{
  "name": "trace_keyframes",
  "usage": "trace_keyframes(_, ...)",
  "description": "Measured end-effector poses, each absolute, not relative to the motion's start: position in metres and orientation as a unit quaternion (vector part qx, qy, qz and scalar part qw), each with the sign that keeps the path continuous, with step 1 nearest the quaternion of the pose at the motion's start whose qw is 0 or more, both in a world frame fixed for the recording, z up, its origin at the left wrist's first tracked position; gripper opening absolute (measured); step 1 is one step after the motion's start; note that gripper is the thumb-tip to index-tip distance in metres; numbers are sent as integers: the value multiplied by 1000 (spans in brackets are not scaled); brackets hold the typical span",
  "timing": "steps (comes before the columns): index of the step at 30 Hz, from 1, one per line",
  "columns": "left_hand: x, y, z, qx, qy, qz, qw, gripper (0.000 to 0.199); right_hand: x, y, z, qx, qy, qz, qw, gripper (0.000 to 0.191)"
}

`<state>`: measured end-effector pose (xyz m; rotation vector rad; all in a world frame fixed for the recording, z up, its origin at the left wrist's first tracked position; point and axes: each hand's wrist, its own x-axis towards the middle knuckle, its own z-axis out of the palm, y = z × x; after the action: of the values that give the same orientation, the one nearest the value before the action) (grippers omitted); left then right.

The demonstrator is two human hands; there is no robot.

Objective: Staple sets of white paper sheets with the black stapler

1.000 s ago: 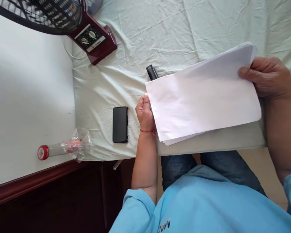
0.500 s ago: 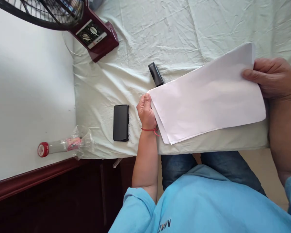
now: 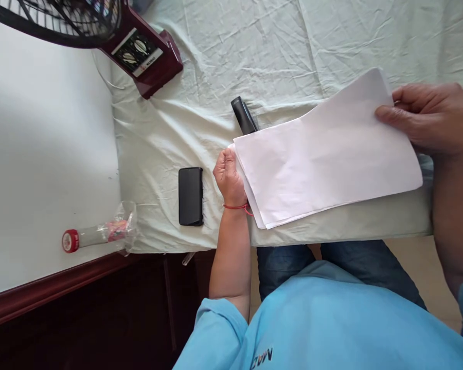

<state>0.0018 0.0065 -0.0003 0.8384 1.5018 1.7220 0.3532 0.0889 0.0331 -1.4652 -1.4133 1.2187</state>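
White paper sheets [image 3: 327, 159], rectangular and loosely stacked, hang slanted between the two hands, above the near edge of the bench [image 3: 285, 56] with its pale green cloth. The left hand [image 3: 230, 177] has its fingers curled tight on the stack's left corner; the right hand [image 3: 428, 118] pinches the far end, thumb on top, the other fingers mostly hidden beneath.

From here I'd worry about the layers: at the left fingers their edges are already fanned out of line, so a loose pinch there could let one slide free. The right end bows, and squeezing the hands together might crease it. Just beyond the left fingers, a glossy black elongated object [image 3: 243, 114] pokes out past the paper's edge; a low sweep could snag or knock it. The black rectangular phone [image 3: 190, 196], left of those fingers, seems safer.
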Motion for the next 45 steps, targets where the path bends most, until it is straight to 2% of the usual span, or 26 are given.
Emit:
trace_keyframes(6, 2, 6, -2, 325, 582, 662, 341, 55, 348, 88, 34, -553, -576, 425, 426, 43)
trace_keyframes(12, 2, 7, -5, 318, 576, 672, 338, 53, 349, 89, 33, -586, -524, 408, 464, 48)
trace_keyframes(18, 4, 8, -6, 309, 569, 681, 342, 51, 345, 84, 40, -606, -515, 432, 426, 49)
trace_keyframes(24, 5, 9, -7, 303, 590, 680, 312, 60, 337, 83, 45, -597, -482, 478, 427, 29)
trace_keyframes(31, 5, 6, -1, 339, 598, 654, 317, 59, 340, 84, 37, -598, -524, 460, 394, 43)
trace_keyframes(36, -2, 6, -5, 376, 617, 638, 266, 63, 340, 82, 34, -580, -527, 503, 365, 33)
trace_keyframes(39, -1, 5, -4, 376, 606, 641, 282, 62, 341, 86, 29, -604, -595, 386, 364, 32)
trace_keyframes(42, 2, 4, -1, 362, 583, 654, 318, 59, 345, 94, 18, -575, -655, 303, 384, 42)
trace_keyframes(45, 4, 2, 2, 344, 558, 670, 347, 54, 351, 100, 7, -524, -660, 374, 388, 74)
